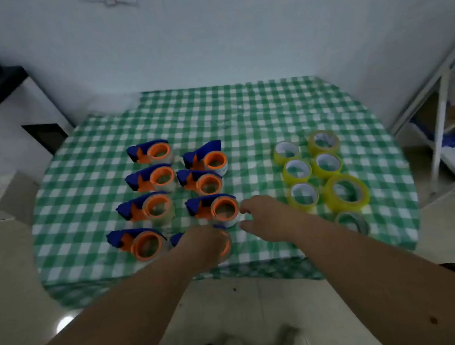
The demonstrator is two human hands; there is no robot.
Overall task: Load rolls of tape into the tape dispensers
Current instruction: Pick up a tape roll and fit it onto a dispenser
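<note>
— Where are the hands?
— The left hand (203,243) covers the nearest dispenser (226,245) at the table's (243,110) front edge; its grip is hidden, so I can't tell. The right hand (266,218) hangs beside it, fingers loose, holding nothing.
— And the tape?
— Yellow rolls (345,192) lie grouped well to the right

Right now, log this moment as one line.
left hand: on nearest blue-and-orange plastic tape dispenser | right hand: open, beside it | yellow tape rolls: untouched
</note>
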